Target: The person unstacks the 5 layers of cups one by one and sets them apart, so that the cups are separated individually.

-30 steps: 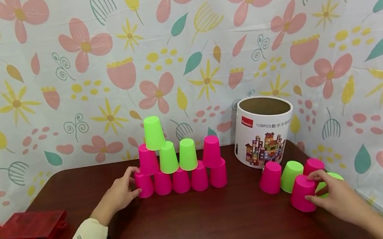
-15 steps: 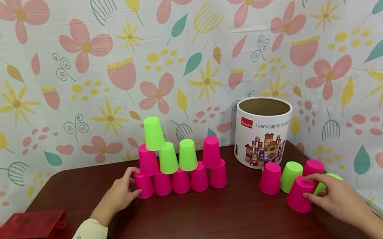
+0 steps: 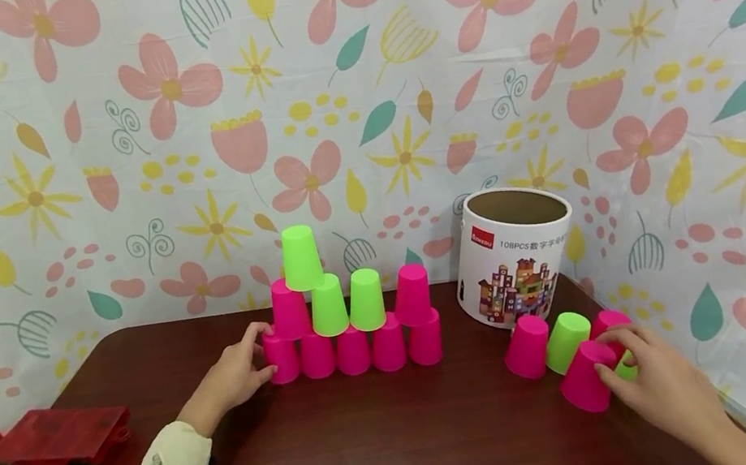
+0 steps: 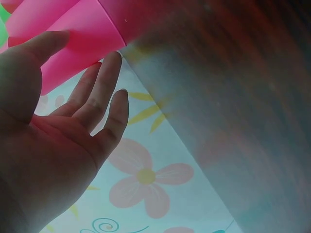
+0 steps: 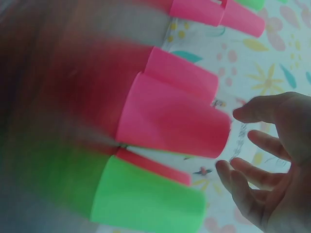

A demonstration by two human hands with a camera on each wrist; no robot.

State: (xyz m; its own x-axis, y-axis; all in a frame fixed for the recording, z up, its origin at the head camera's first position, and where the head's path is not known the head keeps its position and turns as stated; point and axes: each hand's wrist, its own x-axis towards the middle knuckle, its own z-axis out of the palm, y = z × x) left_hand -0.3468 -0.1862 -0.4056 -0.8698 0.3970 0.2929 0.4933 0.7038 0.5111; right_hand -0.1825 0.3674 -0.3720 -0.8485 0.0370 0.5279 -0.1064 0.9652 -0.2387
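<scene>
Upturned cups form a pyramid: a row of several pink cups (image 3: 353, 353) at the bottom, pink and green cups (image 3: 366, 301) above, with a gap before the rightmost, and one green cup (image 3: 302, 258) on top. My left hand (image 3: 230, 378) is at the bottom row's left-end pink cup (image 3: 282, 359), thumb and loosely extended fingers at its side. At the right, my right hand (image 3: 665, 381) has its fingers spread around the narrow top of a loose pink cup (image 3: 585, 379). The right wrist view shows a small gap between those fingertips and that cup (image 5: 170, 119).
Beside the right hand stand another pink cup (image 3: 528, 348), a green cup (image 3: 568, 343), a further pink cup (image 3: 610, 323) and a partly hidden green cup (image 3: 627, 367). A white printed bucket (image 3: 505, 268) is behind them. A red wheeled toy (image 3: 59, 439) sits at the left.
The loose pink cup by the right hand has shifted slightly left. The right hand's fingers have loosened from it. The left hand and the pyramid stay as they were.
</scene>
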